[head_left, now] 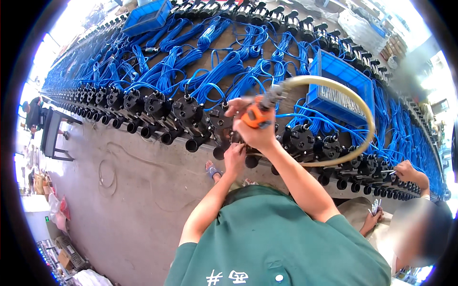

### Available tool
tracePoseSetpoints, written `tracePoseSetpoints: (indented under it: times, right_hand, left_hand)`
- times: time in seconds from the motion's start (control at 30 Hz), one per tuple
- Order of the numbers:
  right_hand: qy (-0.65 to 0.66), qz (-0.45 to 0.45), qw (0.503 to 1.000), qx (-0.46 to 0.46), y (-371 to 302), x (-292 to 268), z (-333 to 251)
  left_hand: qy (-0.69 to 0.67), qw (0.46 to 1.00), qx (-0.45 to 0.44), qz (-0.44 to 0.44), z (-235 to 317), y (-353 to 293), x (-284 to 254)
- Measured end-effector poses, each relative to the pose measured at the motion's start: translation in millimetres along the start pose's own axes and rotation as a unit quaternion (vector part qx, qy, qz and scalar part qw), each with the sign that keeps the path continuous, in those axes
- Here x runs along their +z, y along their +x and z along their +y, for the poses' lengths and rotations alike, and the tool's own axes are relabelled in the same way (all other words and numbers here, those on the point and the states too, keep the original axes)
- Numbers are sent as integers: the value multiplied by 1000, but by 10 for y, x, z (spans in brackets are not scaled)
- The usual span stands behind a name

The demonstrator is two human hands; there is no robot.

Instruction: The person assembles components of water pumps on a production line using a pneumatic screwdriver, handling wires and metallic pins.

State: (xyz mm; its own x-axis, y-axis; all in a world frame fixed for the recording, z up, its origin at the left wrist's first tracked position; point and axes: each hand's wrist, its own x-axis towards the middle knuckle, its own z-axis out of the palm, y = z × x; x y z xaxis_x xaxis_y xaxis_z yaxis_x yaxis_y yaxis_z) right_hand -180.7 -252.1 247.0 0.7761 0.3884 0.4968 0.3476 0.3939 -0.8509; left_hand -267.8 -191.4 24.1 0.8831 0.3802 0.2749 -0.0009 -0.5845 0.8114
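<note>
Plainly, we had a long bench point(202, 62) sweeping across the upper frame, spread with blue cable bundles point(219, 71) and edged with a row of black units point(186, 110). At the upper right, near the bundles, stood a blue bin point(329, 108) with thin metal rods point(336, 95) inside. From the tool's end a pale hose point(365, 109) looped out to the right of centre.

Just above centre, the orange power tool point(257, 114) sat over the black unit point(220, 125) we were working at. To do this well, we judged, we needed to hold the tool in line with its fastening point, let the hose swing clear of the cables, and steady the unit so it could not twist.

Our right hand point(257, 135) was wrapped firmly round the tool's body, blurred a little. Our left hand point(234, 159), lower and just beside it, was half curled, its fingertips at the unit's underside; whether they pinched anything small, we could not tell.
</note>
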Motion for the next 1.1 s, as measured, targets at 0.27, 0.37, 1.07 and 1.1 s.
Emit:
tracePoseSetpoints:
  times: [0.27,0.37,1.07,1.1]
  right_hand:
    - [-23,3,999,27,-174,-370,47]
    - [-37,-13,999,22,-167,-348,83]
    - [-112,65,991,-14,-141,-470,-126]
    - [-125,90,988,-10,-152,-476,-176]
  left_hand:
    - [-3,1000,25,-4,-187,-59,97]
    - [-9,999,32,-6,-156,-49,77]
    - [159,745,352,-544,1491,3497,-32]
    - [186,670,384,-607,1228,3489,250]
